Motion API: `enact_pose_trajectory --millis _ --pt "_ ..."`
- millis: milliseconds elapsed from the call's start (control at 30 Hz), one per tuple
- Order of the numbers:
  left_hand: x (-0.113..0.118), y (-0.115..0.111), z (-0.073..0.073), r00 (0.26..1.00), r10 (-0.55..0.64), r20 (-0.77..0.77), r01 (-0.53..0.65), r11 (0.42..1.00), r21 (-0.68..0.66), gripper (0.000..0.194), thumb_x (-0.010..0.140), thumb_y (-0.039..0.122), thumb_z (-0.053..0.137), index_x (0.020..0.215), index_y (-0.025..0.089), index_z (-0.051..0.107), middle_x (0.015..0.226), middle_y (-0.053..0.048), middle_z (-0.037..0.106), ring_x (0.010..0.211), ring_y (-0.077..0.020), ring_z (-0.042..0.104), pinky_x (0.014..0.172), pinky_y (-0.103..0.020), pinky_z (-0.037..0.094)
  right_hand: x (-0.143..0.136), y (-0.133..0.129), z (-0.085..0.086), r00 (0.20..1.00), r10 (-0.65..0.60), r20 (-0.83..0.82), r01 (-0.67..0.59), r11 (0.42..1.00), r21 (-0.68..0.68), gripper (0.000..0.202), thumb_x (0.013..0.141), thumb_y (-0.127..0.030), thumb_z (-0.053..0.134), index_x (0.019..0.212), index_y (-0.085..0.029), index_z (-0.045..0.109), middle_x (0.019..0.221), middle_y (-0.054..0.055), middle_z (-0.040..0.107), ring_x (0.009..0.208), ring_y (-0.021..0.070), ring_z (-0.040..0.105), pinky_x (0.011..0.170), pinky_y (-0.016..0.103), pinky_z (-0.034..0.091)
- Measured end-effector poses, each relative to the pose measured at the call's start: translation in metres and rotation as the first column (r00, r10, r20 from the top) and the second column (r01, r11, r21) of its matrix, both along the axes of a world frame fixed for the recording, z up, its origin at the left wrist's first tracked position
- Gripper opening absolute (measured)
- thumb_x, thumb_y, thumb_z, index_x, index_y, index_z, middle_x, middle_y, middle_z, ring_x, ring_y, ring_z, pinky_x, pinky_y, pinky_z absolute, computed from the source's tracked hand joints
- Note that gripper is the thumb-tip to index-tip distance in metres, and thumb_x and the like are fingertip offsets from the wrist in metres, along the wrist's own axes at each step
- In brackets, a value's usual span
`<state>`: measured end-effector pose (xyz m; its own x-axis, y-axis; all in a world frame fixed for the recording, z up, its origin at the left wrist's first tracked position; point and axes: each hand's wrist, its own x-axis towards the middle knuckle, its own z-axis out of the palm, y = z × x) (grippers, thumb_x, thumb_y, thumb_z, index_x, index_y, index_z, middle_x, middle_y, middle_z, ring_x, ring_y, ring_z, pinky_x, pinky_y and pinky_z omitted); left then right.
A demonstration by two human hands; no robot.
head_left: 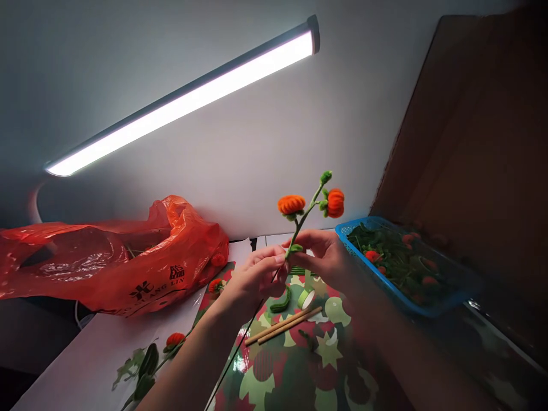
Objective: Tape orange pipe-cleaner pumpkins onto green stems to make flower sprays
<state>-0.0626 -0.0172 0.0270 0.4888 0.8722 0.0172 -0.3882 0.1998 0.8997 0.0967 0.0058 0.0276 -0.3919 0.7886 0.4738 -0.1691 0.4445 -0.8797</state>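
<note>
An artificial flower stem [303, 220] with two fuzzy orange blooms and a green bud at its tip stands tilted between my hands. My left hand [263, 273] pinches its lower part, where a thin dark wire runs down toward the bottom of the view. Behind the stem, my right hand [321, 251] has its thumb and finger closed on the stem by a small green leaf [296, 248]. Beneath my hands lie a roll of green tape [306, 298], a curved green fuzzy piece [281, 301] and two thin brown sticks [282, 326].
A red plastic bag [171, 268] bulges on the left. Near my left forearm lies another orange flower [174, 341] with leaves. A blue basket [363, 271] of green pieces and orange blooms stands right, beside a cardboard panel [471, 131]. A lit lamp [184, 103] hangs above.
</note>
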Motion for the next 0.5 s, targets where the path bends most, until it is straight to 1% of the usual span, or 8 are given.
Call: enact_pose_trajectory --millis 67,133,167,233,300,333,400,500 --pt "0.0 0.003 -0.002 0.99 -0.116 0.076 0.122 0.989 -0.085 0.021 0.071 0.029 0.062 0.063 0.014 0.05 0.051 0.008 0.04 0.033 0.0011 0.021 0.037 -0.016 0.018 0.001 -0.002 0.002 0.996 0.083 0.011 -0.083 0.996 -0.019 0.015 0.074 -0.029 0.067 0.086 -0.019 0.068 0.063 -0.001 0.062 0.062 0.0125 0.056 0.066 0.029 0.046" --pt "0.002 0.004 -0.004 0.987 -0.148 0.069 0.155 0.982 -0.105 0.022 0.07 0.032 0.063 0.063 0.014 0.052 0.051 0.008 0.041 0.033 0.0009 0.022 0.037 -0.017 0.02 0.001 -0.002 0.004 0.994 0.105 0.018 -0.104 0.994 -0.017 0.014 0.075 -0.028 0.065 0.083 -0.018 0.069 0.064 0.0 0.064 0.063 0.0132 0.058 0.067 0.029 0.047" --pt "0.003 0.004 -0.004 0.995 -0.102 0.014 0.103 0.992 -0.074 0.023 0.07 0.033 0.063 0.063 0.014 0.053 0.051 0.007 0.041 0.034 0.0002 0.025 0.038 -0.017 0.021 0.001 -0.002 0.004 0.997 0.078 0.018 -0.078 0.997 -0.014 0.013 0.075 -0.029 0.065 0.081 -0.017 0.069 0.064 0.001 0.064 0.064 0.0134 0.058 0.067 0.029 0.047" --pt "0.006 0.002 -0.003 0.979 0.141 -0.15 -0.127 0.987 0.1 0.022 0.073 0.034 0.063 0.067 0.014 0.057 0.05 0.006 0.044 0.037 -0.0023 0.033 0.039 -0.017 0.025 0.0 -0.001 0.004 1.0 -0.024 0.014 0.024 1.0 -0.015 0.014 0.074 -0.029 0.066 0.08 -0.017 0.069 0.065 0.001 0.064 0.066 0.0138 0.059 0.066 0.028 0.047" --pt "0.01 -0.003 -0.002 0.864 0.441 -0.245 -0.345 0.871 0.349 0.019 0.073 0.033 0.064 0.075 0.014 0.062 0.05 0.005 0.048 0.042 -0.0048 0.04 0.042 -0.017 0.03 -0.001 0.0 0.003 0.993 -0.113 0.026 0.113 0.993 -0.019 0.015 0.074 -0.03 0.065 0.08 -0.016 0.069 0.067 0.001 0.063 0.068 0.0141 0.058 0.067 0.027 0.046" --pt "0.011 -0.005 -0.002 0.8 0.543 -0.255 -0.403 0.801 0.443 0.018 0.073 0.032 0.065 0.078 0.015 0.063 0.051 0.004 0.05 0.043 -0.0055 0.042 0.043 -0.018 0.032 -0.003 0.0 0.003 0.989 -0.142 0.031 0.143 0.99 -0.019 0.014 0.074 -0.029 0.065 0.079 -0.016 0.069 0.067 0.001 0.063 0.068 0.014 0.058 0.067 0.027 0.046" --pt "0.012 -0.009 -0.001 0.74 0.621 -0.259 -0.432 0.734 0.524 0.017 0.074 0.031 0.064 0.078 0.015 0.064 0.054 0.003 0.054 0.043 -0.006 0.043 0.042 -0.019 0.033 -0.005 -0.001 0.002 0.981 -0.19 0.028 0.19 0.982 -0.011 0.013 0.074 -0.029 0.065 0.076 -0.017 0.069 0.065 0.001 0.062 0.066 0.0133 0.056 0.064 0.026 0.046" --pt "0.012 -0.011 -0.001 0.769 0.589 -0.248 -0.429 0.763 0.484 0.018 0.075 0.032 0.063 0.072 0.014 0.063 0.056 0.002 0.054 0.042 -0.0045 0.039 0.039 -0.018 0.03 -0.01 -0.002 0.0 0.979 -0.205 -0.006 0.205 0.979 -0.006 0.012 0.073 -0.029 0.066 0.073 -0.017 0.068 0.063 0.001 0.061 0.063 0.0128 0.055 0.062 0.026 0.045"
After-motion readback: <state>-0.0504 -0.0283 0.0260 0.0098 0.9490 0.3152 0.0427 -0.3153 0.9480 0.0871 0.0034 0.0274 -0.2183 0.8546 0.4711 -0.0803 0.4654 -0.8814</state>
